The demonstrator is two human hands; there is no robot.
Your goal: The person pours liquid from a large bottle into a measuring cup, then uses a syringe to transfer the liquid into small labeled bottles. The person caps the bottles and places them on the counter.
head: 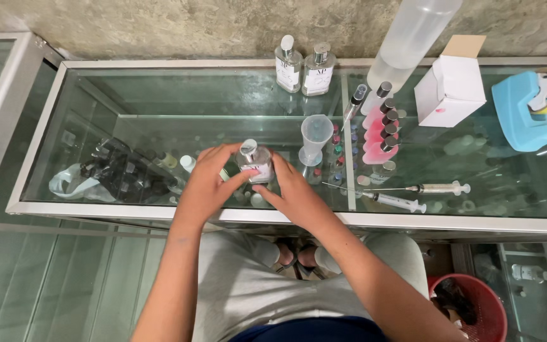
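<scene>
**Small glass bottle held upright near the front edge**

A small clear glass bottle [256, 163] stands upright on the glass surface [159, 95], close to its front edge and about midway between the left and right edges. It has a silver spray top and a pale label with a pink part on its front. Fingers cover both of its sides, so its lower part is partly hidden.

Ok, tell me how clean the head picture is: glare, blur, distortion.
Head view: soft, even light; faint pale reflections on the glass countertop, no harsh glare. The left hand, right hand and small clear bottle look sharp. Wide-lens bending shows at the edges, where the tall frosted bottle leans.
</scene>
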